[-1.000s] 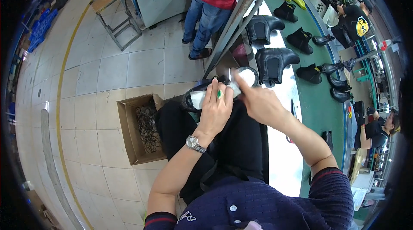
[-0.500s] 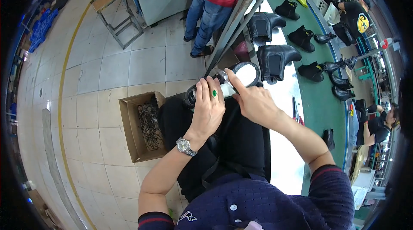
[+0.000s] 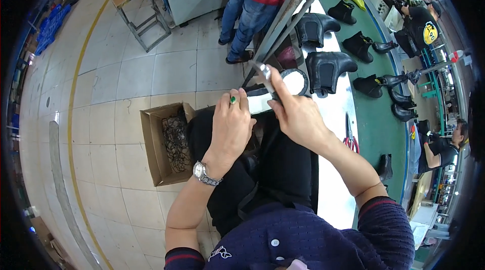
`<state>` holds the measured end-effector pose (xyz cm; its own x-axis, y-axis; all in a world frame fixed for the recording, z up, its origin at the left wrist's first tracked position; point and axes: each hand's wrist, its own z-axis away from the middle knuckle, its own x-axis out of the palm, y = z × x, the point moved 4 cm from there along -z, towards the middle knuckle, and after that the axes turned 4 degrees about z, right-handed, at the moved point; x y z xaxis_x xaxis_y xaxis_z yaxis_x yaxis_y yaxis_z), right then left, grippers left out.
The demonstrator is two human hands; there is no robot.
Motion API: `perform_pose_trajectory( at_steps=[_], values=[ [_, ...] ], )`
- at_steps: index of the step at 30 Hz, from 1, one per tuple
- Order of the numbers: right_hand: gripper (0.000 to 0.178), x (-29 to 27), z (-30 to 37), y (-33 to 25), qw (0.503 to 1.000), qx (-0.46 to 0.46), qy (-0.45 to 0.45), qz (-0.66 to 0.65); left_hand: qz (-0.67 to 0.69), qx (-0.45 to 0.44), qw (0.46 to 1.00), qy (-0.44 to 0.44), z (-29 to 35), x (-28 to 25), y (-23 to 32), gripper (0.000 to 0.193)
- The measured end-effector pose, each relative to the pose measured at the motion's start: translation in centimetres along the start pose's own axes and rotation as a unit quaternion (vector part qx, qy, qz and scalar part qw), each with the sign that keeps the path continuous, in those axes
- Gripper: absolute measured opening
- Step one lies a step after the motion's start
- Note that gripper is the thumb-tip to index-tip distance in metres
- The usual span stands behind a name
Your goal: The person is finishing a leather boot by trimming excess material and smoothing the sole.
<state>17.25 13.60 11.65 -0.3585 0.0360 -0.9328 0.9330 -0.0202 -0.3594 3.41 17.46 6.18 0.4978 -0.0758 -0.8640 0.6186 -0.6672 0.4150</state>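
An upturned black boot lies across my lap, its pale underside facing up with a white round-ended part at the right. Wrapped over its left end is my left hand, with a green-stoned ring; the fingertips and thumb are partly hidden. My right hand is closed round the handle of a hammer, index finger stretched along it. The hammer's metal head is raised above the boot, slightly blurred.
An open cardboard box of dark tangled scraps stands left of my legs. Black boots line the metal ledge at right, near red-handled scissors. More footwear sits on the green belt. A slanting metal post rises ahead; a person in red stands beyond.
The hammer in my right hand has lifted away from the boot. My left hand has slid left and slightly toward me along the boot. The view has shifted a little.
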Motion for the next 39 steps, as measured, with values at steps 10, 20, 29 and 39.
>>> perform_pose_trajectory(
  at_steps=[10,20,29,39],
  values=[
    [0.061,1.9,-0.2,-0.6,0.998,-0.045,-0.028,0.029,0.115,0.019,0.991,0.058,0.8,0.0,-0.8,0.072],
    [0.055,0.0,1.3,5.1,0.994,0.023,-0.067,0.083,0.173,-0.021,0.982,0.069,4.4,-1.4,-0.9,0.107],
    [0.062,0.4,6.5,0.1,0.943,-0.045,-0.275,-0.183,0.233,-0.275,0.922,0.138,11.9,-2.2,-2.4,0.036],
    [0.056,0.0,3.2,-5.2,0.882,-0.123,-0.453,-0.035,0.244,-0.206,0.947,0.048,12.5,-1.7,-0.5,0.029]
  ],
)
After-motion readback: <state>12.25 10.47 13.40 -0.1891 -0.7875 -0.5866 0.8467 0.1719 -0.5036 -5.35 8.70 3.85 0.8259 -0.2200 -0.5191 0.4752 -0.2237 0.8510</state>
